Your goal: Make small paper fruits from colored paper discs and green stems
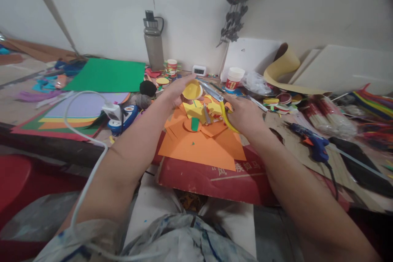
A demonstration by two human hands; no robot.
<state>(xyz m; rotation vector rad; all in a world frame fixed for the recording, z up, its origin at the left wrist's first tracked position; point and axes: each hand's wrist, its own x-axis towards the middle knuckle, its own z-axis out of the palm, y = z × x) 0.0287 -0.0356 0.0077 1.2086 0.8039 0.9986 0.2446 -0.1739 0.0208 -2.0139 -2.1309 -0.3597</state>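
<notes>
My left hand (181, 87) is closed on a round yellow piece (192, 90) with a pale rim, perhaps a lined paper cup base. My right hand (244, 111) grips a pair of scissors (225, 110) by the yellow handles. Their metal blades point up and left, beside the yellow piece; whether they touch it I cannot tell. Beneath both hands lie cut yellow paper scraps (195, 109) and orange paper sheets (196, 149). A small green piece (195, 124) rests on an orange disc there.
A red board (190, 178) lies under the orange paper. Left are coloured sheets (76, 106), a green sheet (107, 74) and a blue power strip (123, 119) with a white cable. Behind stand a bottle (154, 47) and paper cups (233, 79). Right lies a blue glue gun (313, 141).
</notes>
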